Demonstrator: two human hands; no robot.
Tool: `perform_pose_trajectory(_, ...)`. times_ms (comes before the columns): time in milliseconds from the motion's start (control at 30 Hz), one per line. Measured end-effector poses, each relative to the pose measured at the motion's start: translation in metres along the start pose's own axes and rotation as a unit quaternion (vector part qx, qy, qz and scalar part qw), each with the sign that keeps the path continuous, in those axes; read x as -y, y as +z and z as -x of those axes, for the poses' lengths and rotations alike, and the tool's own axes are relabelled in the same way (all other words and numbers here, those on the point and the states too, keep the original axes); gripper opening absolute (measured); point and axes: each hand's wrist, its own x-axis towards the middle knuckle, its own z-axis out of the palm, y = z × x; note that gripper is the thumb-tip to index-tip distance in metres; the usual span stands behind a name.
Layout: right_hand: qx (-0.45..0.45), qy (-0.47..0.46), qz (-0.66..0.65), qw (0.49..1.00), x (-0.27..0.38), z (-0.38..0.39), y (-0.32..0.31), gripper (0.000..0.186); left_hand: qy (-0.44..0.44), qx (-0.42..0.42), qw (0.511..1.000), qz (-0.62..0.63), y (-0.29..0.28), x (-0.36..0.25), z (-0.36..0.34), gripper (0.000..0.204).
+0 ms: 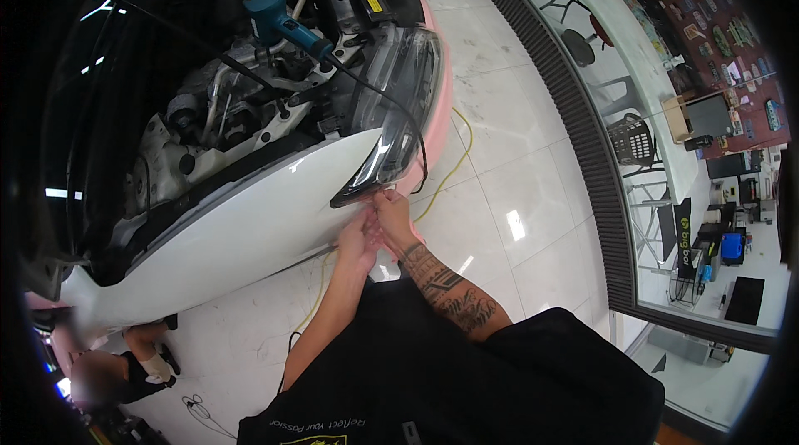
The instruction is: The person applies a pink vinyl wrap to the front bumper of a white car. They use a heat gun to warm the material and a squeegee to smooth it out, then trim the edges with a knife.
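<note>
A car stands with its bonnet up, showing a white fender (233,237), a clear headlight (391,87) and pink bumper edging (443,71). My right hand (391,214) is closed in a pinch at the lower corner of the headlight, where pink material meets the fender. Just left of it and slightly lower, my left hand (358,237) has curled fingers at the same seam; what either hand grips is too small to make out. A teal heat gun (266,12) rests over the engine bay, its black cord draped across the headlight and down behind the bumper.
A co-worker (137,366) crouches by the car at lower left. A yellow cable (462,154) runs over the tiled floor (537,220). To the right are a ribbed dark frame (566,87), glass, a white counter (657,112) with chairs, and a board of small items.
</note>
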Motion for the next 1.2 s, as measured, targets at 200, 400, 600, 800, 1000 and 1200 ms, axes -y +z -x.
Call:
perform_pose_trajectory(200,0.040,-0.057,0.134,0.989,0.022,0.028,0.000,0.010,-0.060,-0.007,0.998,0.022,-0.011,-0.002,-0.015,0.026)
perform_pose_trajectory(400,0.054,-0.021,0.091,0.994,0.027,0.025,-0.013,0.014,-0.082,0.047,0.995,-0.023,-0.017,-0.016,-0.004,0.023)
perform_pose_trajectory(600,0.048,-0.015,0.181,0.982,0.036,0.018,-0.013,0.021,-0.068,0.043,0.994,-0.076,-0.025,-0.022,0.003,0.026)
perform_pose_trajectory(800,0.174,-0.040,0.270,0.946,0.040,-0.003,-0.022,0.019,-0.062,0.083,0.990,-0.094,-0.018,-0.018,0.008,0.026)
perform_pose_trajectory(1000,0.162,-0.087,0.206,0.961,0.035,0.012,-0.009,0.018,-0.076,0.080,0.984,-0.137,-0.027,-0.019,0.009,0.023)
perform_pose_trajectory(1200,0.154,-0.113,0.209,0.959,0.038,0.031,-0.006,0.018,-0.096,0.056,0.984,-0.141,-0.043,-0.015,0.011,0.021)
